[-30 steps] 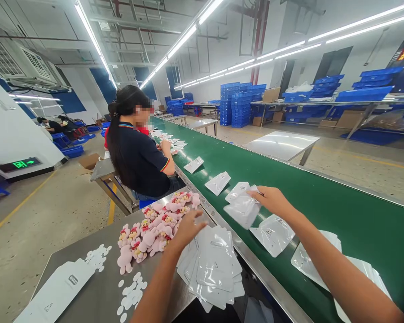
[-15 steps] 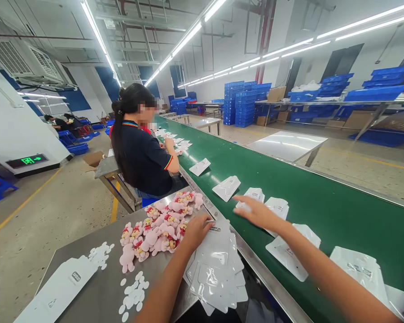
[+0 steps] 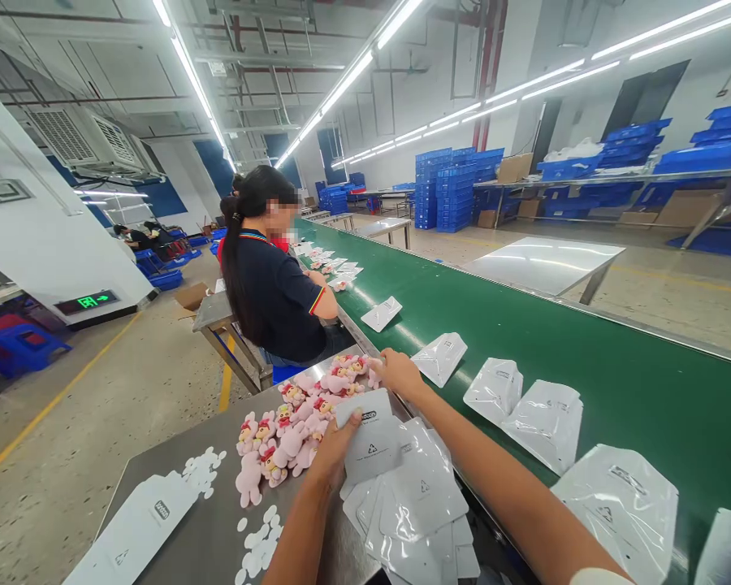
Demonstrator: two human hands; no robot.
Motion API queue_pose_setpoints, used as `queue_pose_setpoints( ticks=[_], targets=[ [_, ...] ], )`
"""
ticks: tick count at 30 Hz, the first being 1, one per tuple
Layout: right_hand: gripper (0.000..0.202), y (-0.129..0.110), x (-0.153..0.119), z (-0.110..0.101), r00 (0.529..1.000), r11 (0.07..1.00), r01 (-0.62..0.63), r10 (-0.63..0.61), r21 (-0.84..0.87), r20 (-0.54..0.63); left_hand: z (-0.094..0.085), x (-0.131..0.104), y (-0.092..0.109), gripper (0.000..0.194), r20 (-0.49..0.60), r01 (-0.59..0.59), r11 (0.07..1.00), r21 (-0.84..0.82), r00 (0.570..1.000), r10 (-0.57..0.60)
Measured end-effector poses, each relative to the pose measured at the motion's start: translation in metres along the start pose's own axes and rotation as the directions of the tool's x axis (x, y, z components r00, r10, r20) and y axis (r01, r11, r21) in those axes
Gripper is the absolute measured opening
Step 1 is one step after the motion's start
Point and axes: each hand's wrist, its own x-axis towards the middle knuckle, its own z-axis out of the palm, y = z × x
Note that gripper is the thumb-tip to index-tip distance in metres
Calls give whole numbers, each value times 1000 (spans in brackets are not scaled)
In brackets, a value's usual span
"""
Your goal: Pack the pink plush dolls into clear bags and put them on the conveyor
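Observation:
My left hand point(image 3: 341, 443) grips a flat white pouch point(image 3: 370, 443) by its left edge, lifted over a fanned stack of white pouches point(image 3: 417, 496). At the back right corner of the heap of pink plush toys point(image 3: 292, 435), my right hand point(image 3: 399, 372) has its fingers closed around the edge of one pink toy point(image 3: 374, 377). Round white discs point(image 3: 259, 544) lie on the metal table point(image 3: 219, 487), with more discs point(image 3: 204, 471) beside a long white pouch point(image 3: 143, 520).
Filled white pouches point(image 3: 493, 390) lie along the green conveyor belt point(image 3: 542, 325). A person in a dark shirt point(image 3: 280, 284) sits ahead on the left. Blue crates point(image 3: 432, 191) and a steel table point(image 3: 548, 264) stand beyond the belt.
My left hand has raised a pouch from the stack. My right hand has moved left from above the belt to the toy heap. The view has shifted slightly, and the belt pouches appear in different positions.

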Motion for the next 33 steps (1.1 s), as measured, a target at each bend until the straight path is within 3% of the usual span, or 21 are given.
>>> queue_pose_setpoints(
  ticks=[3,6,10,12,15,18,20,23,26,29,31,33],
  targets=[
    [43,-3,7,20,997,997,-62,60,-35,-58,-1,3,-4,43,-56,-26,1000,19,998,27],
    [34,3,5,18,996,996,-84,84,0,-37,3,4,-5,39,-48,-45,996,76,998,49],
    [28,7,-15,-26,998,988,-59,54,142,33,14,1,0,38,25,-126,964,235,992,123],
    [24,2,-34,-57,990,942,24,-70,336,125,21,-2,5,34,93,-189,930,315,981,168],
    [21,-12,-66,-98,934,848,88,-252,523,253,34,-8,12,30,163,-273,870,411,961,225],
    [19,-20,-87,-119,927,931,102,-216,350,307,46,-15,15,31,214,-304,827,473,950,227],
    [17,-20,-95,-121,954,980,136,-169,145,246,53,-19,15,30,253,-306,815,491,946,203],
    [18,-16,-103,-114,971,978,202,-192,-59,144,60,-22,15,28,295,-329,818,472,933,205],
    [16,-12,-109,-105,937,936,343,-335,-75,104,68,-20,19,29,306,-375,840,392,914,265],
    [29,-6,-114,-103,859,851,512,-507,-118,72,77,-16,32,27,291,-398,838,373,908,302],
    [27,0,-113,-106,839,833,544,-534,-100,109,83,-12,42,26,320,-412,818,402,900,296],
    [24,10,-107,-114,848,855,518,-511,-13,142,85,-5,50,33,365,-442,812,380,879,308]
  ],
)
